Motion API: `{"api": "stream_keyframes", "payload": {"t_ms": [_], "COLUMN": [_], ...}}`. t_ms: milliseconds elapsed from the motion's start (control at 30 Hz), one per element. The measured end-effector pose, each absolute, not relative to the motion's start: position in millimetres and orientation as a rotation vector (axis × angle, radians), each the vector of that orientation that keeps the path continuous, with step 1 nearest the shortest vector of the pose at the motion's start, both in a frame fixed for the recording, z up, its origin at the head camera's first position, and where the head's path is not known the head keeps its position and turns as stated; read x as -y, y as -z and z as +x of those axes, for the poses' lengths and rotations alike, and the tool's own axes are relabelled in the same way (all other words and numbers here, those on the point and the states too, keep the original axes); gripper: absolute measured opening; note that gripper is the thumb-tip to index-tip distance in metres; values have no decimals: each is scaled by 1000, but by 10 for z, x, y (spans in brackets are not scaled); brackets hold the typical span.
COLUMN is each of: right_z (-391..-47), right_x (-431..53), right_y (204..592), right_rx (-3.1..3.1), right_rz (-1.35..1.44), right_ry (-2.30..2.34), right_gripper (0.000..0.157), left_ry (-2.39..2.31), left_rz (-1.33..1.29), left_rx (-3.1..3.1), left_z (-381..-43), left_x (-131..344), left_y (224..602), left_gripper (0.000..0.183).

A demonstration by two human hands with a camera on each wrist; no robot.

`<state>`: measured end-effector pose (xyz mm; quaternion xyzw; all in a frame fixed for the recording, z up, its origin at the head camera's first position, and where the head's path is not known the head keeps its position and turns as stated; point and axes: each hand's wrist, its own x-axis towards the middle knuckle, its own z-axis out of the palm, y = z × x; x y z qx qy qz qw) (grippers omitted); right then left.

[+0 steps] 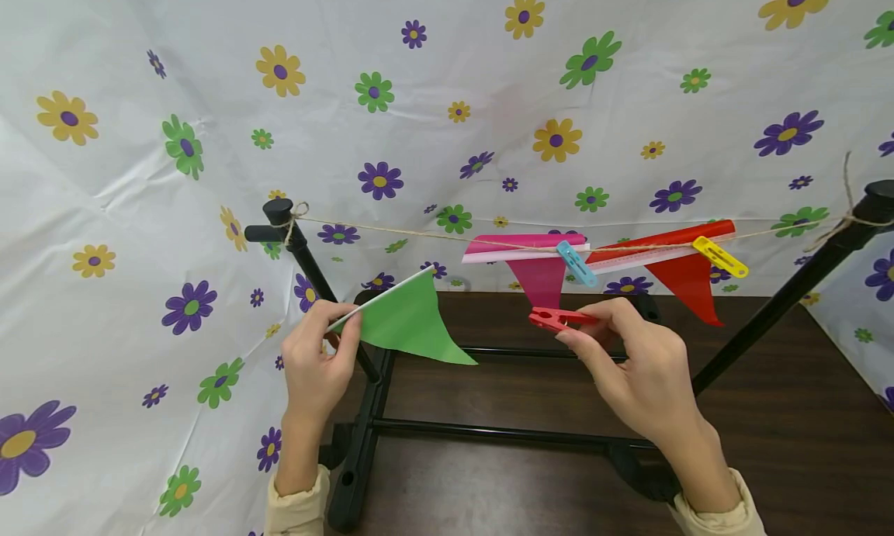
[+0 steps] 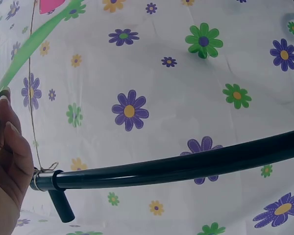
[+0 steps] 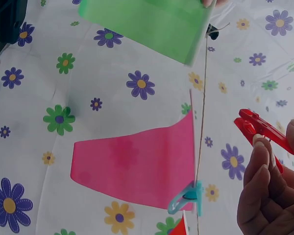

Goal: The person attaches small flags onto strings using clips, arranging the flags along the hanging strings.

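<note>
My left hand (image 1: pixel 317 357) pinches a green triangular flag (image 1: pixel 408 319) by one end of its folded white edge, with the point of the flag hanging to the right. Between thumb and fingers, my right hand (image 1: pixel 639 365) holds a red clothespin (image 1: pixel 559 319), its nose toward the left. Above it a pink flag (image 1: pixel 538 276) hangs over the twine (image 1: pixel 419 232), held by a blue clothespin (image 1: pixel 576 263). To its right is a red flag (image 1: pixel 687 280) under a yellow clothespin (image 1: pixel 721 257). In the right wrist view the green flag (image 3: pixel 147 27) lies beyond the pink one.
The twine is tied between a left black post (image 1: pixel 307 257) and a right black post (image 1: pixel 803 288). Black crossbars (image 1: pixel 503 433) of the stand run low over the dark wooden tabletop (image 1: pixel 517 485). A flower-printed white sheet (image 1: pixel 230 133) hangs behind.
</note>
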<state>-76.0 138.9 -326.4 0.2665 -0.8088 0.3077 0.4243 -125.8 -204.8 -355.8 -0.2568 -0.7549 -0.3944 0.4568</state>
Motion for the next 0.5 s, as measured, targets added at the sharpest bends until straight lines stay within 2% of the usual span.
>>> {"api": "stream_keyframes", "payload": {"t_ms": [200, 367, 500], "right_z": [-838, -888, -921], "right_x": [-1381, -1380, -1396], "right_y": [3233, 3210, 3187], "right_rx": [1961, 1909, 1875], "right_rz": [661, 636, 606], "right_ry": [-872, -918, -946], "right_gripper": [63, 62, 64], "left_ry": [1017, 1086, 1146], "left_rz": [-644, -594, -507], "left_rx": [1846, 1826, 1791], "left_z": [-1293, -1318, -1317], "left_x": [2060, 2062, 2051], "left_y": [3556, 3540, 3515], "left_gripper": [31, 38, 35]}}
